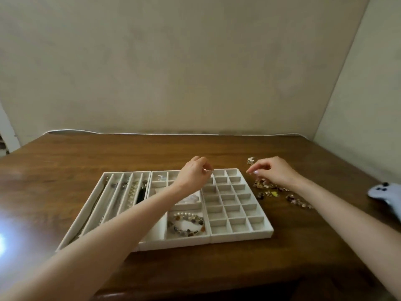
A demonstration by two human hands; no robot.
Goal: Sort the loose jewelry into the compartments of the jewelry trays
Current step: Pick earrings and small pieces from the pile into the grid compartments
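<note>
Left hand (193, 175) pinches a small pale piece (210, 170) above the grid tray (240, 235). Nearer than it, beaded bracelets (186, 222) lie in a middle tray (173, 244) compartment. Right hand (273, 172), fingertips (249, 171) together, grasp unclear, hovers over loose jewelry (263, 185). A few more pieces (250, 160) lie just beyond.

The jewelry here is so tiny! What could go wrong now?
1. The left hand pinches a small piece above the grid tray. If it slips, it may drop into the wrong compartment.
2. The right hand reaches across the loose jewelry pile. A careless sweep of the arm could scatter pieces over the table, maybe off its edge.
</note>
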